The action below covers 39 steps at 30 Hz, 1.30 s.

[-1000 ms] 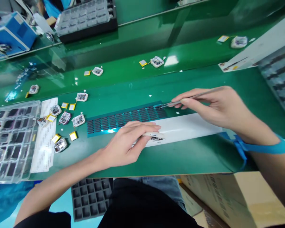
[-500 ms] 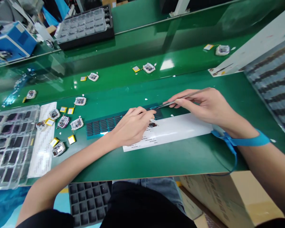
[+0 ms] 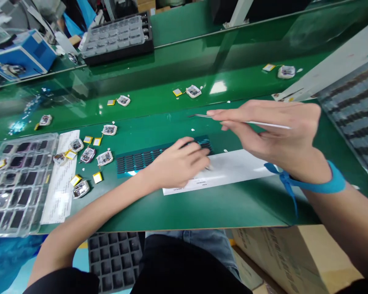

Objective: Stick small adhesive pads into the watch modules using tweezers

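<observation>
My right hand (image 3: pixel 263 126) pinches metal tweezers (image 3: pixel 270 124), raised above the green bench; a small dark sliver (image 3: pixel 191 116) shows at their tips. Curled over the white paper strip (image 3: pixel 233 165) is my left hand (image 3: pixel 182 163), its fingers closed around a small white-cased device (image 3: pixel 209 167). Only an edge of that device shows; the rest is under the fingers. Behind the left hand lies a teal sheet (image 3: pixel 141 160) with rows of small black strips, partly covered by the hand.
Several small white-cased devices with yellow battery cells (image 3: pixel 97 177) lie to the left. Beside them are a printed paper (image 3: pixel 59 200) and a clear compartment tray (image 3: pixel 54 143). A white post (image 3: pixel 334 61) rises at right. A blue strap (image 3: pixel 325 185) rings the right wrist.
My right hand has lifted the tweezers up and away from the teal sheet. My left fingers have shifted over the white-cased device, hiding more of it. The view has moved slightly.
</observation>
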{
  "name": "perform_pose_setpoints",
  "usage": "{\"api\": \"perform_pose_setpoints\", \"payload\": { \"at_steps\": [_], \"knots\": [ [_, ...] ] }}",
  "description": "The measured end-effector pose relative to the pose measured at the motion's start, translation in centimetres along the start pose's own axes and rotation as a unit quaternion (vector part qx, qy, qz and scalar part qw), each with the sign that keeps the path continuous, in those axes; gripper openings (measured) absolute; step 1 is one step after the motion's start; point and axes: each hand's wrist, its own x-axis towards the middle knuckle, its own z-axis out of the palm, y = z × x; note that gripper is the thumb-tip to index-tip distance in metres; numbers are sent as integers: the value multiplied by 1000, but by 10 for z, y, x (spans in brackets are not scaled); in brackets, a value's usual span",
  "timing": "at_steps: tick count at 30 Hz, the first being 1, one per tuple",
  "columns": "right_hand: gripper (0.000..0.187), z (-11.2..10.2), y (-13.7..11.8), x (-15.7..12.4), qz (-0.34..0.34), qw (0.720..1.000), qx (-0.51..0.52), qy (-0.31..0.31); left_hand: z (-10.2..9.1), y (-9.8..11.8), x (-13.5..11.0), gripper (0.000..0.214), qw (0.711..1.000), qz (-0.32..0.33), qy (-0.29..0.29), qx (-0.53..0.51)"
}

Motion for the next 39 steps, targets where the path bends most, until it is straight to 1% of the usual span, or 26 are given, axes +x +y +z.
{"api": "perform_pose_setpoints", "payload": {
  "at_steps": [1, 2, 3, 4, 5, 6, 7, 8, 9, 10, 11, 12, 13, 14, 17, 18, 19, 20, 22, 24, 28, 32, 39],
  "knots": [
    [38, 3, -6, 3, -30, 999, 12, 24, -8, 5, -1, 25, 998, 18, 58, -12],
    [45, 6, -11, 5, -51, 997, 22, 44, -17, 10, -2, 25, 992, -7, 117, -52],
    [52, 9, -17, 6, -61, 996, 29, 58, -26, 14, -4, 25, 975, -75, 177, -114],
    [58, 11, -21, 5, -63, 995, 33, 65, -34, 15, -6, 23, 938, -174, 229, -192],
    [64, 14, -25, 4, -59, 996, 33, 66, -40, 15, -10, 21, 880, -282, 266, -276],
    [69, 15, -29, 2, -56, 996, 33, 61, -45, 11, -13, 18, 806, -375, 286, -356],
    [74, 17, -31, 0, -61, 996, 32, 57, -48, 7, -17, 15, 730, -449, 287, -428],
    [77, 18, -32, -3, -70, 996, 31, 55, -48, 1, -21, 13, 661, -498, 277, -488],
    [80, 19, -33, -5, -79, 995, 29, 53, -48, -5, -24, 13, 607, -526, 260, -536],
    [82, 20, -33, -9, -91, 994, 28, 47, -46, -9, -27, 13, 566, -541, 241, -573],
    [82, 22, -32, -12, -105, 993, 30, 37, -43, -12, -29, 14, 539, -546, 229, -599],
    [80, 23, -32, -16, -114, 993, 35, 22, -40, -13, -30, 17, 526, -544, 222, -615],
    [78, 24, -32, -21, -113, 993, 40, 9, -37, -13, -30, 21, 524, -541, 220, -620],
    [75, 26, -33, -25, -107, 993, 45, -4, -34, -11, -29, 25, 531, -540, 224, -614],
    [67, 29, -39, -38, -64, 997, 44, -17, -29, -1, -27, 29, 579, -545, 269, -543],
    [67, 29, -42, -42, -53, 998, 36, -17, -29, 2, -25, 29, 588, -546, 288, -523],
    [67, 30, -44, -45, -50, 998, 30, -20, -29, 5, -24, 29, 588, -547, 303, -513],
    [68, 30, -46, -47, -50, 998, 23, -23, -29, 7, -23, 31, 581, -547, 314, -513],
    [72, 29, -49, -49, -58, 998, 7, -34, -30, 12, -21, 36, 558, -549, 334, -525],
    [74, 28, -50, -49, -68, 996, -9, -50, -32, 15, -19, 42, 547, -550, 343, -530],
    [75, 26, -52, -49, -75, 995, -19, -66, -32, 20, -17, 49, 556, -553, 327, -528],
    [71, 27, -56, -51, -81, 994, -20, -69, -32, 23, -18, 49, 552, -550, 321, -538],
    [69, 27, -56, -56, -59, 995, -27, -72, -33, 26, -18, 48, 554, -565, 305, -530]
  ]
}}
